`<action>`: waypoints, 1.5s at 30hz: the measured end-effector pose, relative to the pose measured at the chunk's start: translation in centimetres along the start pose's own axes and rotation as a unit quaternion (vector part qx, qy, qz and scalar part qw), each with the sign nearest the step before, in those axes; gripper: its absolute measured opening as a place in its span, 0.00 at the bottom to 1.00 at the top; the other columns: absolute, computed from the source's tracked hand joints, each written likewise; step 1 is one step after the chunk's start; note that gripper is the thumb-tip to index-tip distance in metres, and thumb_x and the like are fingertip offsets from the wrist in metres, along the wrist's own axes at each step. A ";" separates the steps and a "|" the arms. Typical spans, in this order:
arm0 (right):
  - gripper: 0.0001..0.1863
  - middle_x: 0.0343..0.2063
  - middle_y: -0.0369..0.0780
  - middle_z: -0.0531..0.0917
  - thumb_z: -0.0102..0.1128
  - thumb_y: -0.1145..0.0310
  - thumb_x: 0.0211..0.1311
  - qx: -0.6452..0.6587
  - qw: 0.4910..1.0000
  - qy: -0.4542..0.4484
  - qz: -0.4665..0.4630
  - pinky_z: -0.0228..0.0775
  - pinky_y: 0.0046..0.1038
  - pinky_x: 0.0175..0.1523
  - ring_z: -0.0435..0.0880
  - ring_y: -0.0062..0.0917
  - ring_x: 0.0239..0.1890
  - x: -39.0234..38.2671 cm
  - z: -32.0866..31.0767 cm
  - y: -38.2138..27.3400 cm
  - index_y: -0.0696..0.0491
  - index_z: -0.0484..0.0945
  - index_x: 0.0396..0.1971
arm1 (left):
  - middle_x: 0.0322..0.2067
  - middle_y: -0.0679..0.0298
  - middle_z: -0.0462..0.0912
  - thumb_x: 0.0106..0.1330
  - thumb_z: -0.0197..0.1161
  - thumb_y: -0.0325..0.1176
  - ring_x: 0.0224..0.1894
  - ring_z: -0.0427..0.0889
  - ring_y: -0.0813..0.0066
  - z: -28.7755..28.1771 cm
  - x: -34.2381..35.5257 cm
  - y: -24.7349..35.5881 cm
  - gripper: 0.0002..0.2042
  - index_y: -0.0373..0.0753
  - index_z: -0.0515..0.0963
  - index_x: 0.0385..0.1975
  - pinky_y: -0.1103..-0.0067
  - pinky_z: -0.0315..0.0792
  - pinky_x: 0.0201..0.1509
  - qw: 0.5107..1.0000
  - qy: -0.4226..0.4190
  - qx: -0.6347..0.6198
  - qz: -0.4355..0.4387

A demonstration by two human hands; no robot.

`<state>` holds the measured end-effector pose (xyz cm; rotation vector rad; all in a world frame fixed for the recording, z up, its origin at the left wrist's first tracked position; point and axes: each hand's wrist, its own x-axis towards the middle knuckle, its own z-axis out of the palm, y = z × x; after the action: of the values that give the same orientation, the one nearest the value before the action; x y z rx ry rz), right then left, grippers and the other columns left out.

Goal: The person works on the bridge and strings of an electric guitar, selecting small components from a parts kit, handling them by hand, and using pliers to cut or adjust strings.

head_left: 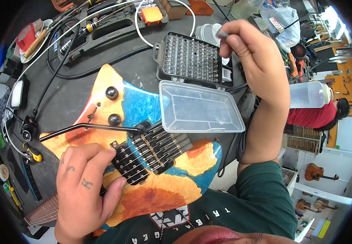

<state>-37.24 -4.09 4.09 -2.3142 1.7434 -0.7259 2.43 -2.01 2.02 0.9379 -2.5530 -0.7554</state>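
An electric guitar with a wood and blue resin body lies in front of me. My left hand rests over its strings beside a black pickup, thumb spread apart from the curled fingers. A black whammy bar reaches left from the bridge. Raised at the upper right, my right hand pinches a small grey piece whose exact kind I cannot make out. Left of that hand, a bit case holds rows of screwdriver bits. Its clear lid, folded open, overlaps the guitar's edge.
Behind the case sits a grey tool tray with an orange piece. Cables cross the dark bench. A yellow-handled tool lies left. At far right are a person in red and a hanging acoustic guitar.
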 end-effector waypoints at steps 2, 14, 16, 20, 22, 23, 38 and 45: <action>0.11 0.41 0.46 0.92 0.51 0.69 0.88 0.200 0.979 0.033 0.034 0.83 0.34 0.47 0.91 0.32 0.39 -0.4 0.6 1.1 0.59 0.79 0.54 | 0.49 0.50 0.82 0.53 0.79 0.29 0.47 0.81 0.47 0.0 0.0 0.1 0.28 0.33 0.81 0.56 0.58 0.74 0.54 1.000 0.001 0.001 0.002; 0.17 0.43 0.36 0.79 0.52 0.61 0.86 0.789 0.604 -0.077 0.085 0.73 0.30 0.50 0.72 0.25 0.45 0.9 0.7 3.7 0.55 0.83 0.58 | 0.49 0.51 0.81 0.52 0.79 0.28 0.49 0.80 0.46 0.3 -0.1 0.3 0.27 0.34 0.81 0.54 0.58 0.74 0.55 1.000 0.013 -0.009 -0.008; 0.17 0.44 0.36 0.79 0.52 0.61 0.86 0.793 0.598 -0.081 0.084 0.73 0.29 0.50 0.73 0.25 0.45 0.8 0.4 3.4 0.56 0.83 0.58 | 0.49 0.51 0.81 0.52 0.79 0.28 0.48 0.80 0.46 0.3 -0.1 0.2 0.27 0.34 0.81 0.54 0.58 0.74 0.55 1.000 0.012 -0.008 -0.010; 0.16 0.44 0.37 0.82 0.55 0.63 0.84 0.759 0.645 -0.045 0.081 0.75 0.28 0.48 0.77 0.24 0.44 0.6 0.4 2.7 0.57 0.83 0.58 | 0.49 0.51 0.81 0.52 0.79 0.28 0.49 0.80 0.46 0.3 0.0 0.1 0.27 0.34 0.81 0.54 0.58 0.74 0.55 1.000 0.007 -0.008 -0.005; 0.15 0.44 0.37 0.83 0.57 0.65 0.83 0.729 0.680 -0.036 0.068 0.77 0.29 0.47 0.79 0.24 0.43 0.7 0.9 1.6 0.57 0.83 0.58 | 0.49 0.51 0.81 0.52 0.79 0.28 0.49 0.80 0.47 0.2 -0.1 0.1 0.27 0.34 0.81 0.54 0.58 0.74 0.55 1.000 0.009 -0.002 -0.007; 0.13 0.43 0.37 0.83 0.60 0.67 0.82 0.548 0.833 0.050 0.055 0.79 0.29 0.48 0.82 0.24 0.42 0.4 1.7 0.4 0.57 0.85 0.56 | 0.49 0.52 0.81 0.52 0.80 0.28 0.49 0.81 0.47 0.1 -0.3 0.1 0.27 0.35 0.81 0.54 0.58 0.74 0.55 1.000 0.008 -0.001 -0.008; 0.21 0.40 0.39 0.89 0.69 0.85 0.59 0.075 0.985 0.110 -0.110 0.80 0.27 0.47 0.88 0.26 0.40 0.3 0.4 -0.2 0.54 0.90 0.53 | 0.49 0.52 0.81 0.53 0.79 0.28 0.48 0.80 0.47 0.3 -0.1 0.1 0.26 0.35 0.82 0.54 0.60 0.74 0.54 1.000 0.004 0.000 -0.006; 0.30 0.43 0.41 0.91 0.68 0.90 0.59 0.026 0.999 -0.014 -0.020 0.81 0.28 0.57 0.91 0.24 0.49 -0.8 -0.4 -1.1 0.60 0.84 0.64 | 0.48 0.51 0.81 0.53 0.78 0.28 0.47 0.80 0.48 0.3 -0.1 0.0 0.25 0.34 0.82 0.53 0.59 0.73 0.53 1.000 0.004 0.001 -0.005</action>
<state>-36.66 -2.98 4.68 -2.3195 1.6503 -0.7319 2.40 -1.79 1.80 0.9524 -2.5441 -0.7517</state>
